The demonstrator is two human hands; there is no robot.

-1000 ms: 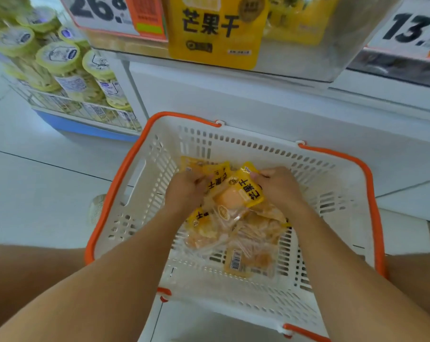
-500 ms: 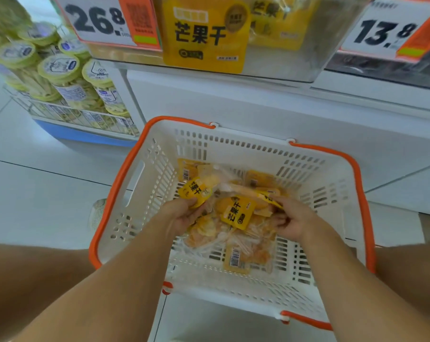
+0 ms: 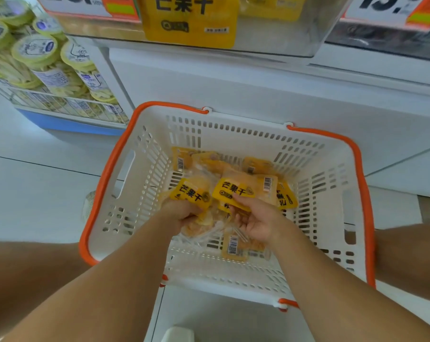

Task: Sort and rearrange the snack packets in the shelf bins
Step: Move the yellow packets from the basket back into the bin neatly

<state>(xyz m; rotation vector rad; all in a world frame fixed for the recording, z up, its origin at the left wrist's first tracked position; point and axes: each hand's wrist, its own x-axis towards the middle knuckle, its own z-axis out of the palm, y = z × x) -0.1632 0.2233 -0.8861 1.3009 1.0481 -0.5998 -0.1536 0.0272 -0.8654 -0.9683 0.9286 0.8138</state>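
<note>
A pale tiled shop floor runs under a white slotted plastic basket with orange rim (image 3: 102,183), set just below a clear shelf bin of yellow mango packets (image 3: 265,43). Inside the basket, the left hand (image 3: 181,213) is clamped on a yellow packet (image 3: 193,193), its long axis slanting toward the basket's right wall. The right hand (image 3: 256,220) pinches a second yellow packet (image 3: 236,191) lying crosswise, label facing up. The bin lies straight ahead and above both hands, neither clearly nearer.

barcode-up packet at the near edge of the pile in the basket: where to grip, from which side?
Grip the barcode-up packet by its near yellow header edge, coming from above on the person's side. It lies flat and free on the basket floor; its far end is tucked under the pile and the right hand. The left hand already holds another packet, so the right hand looks better placed.
</note>
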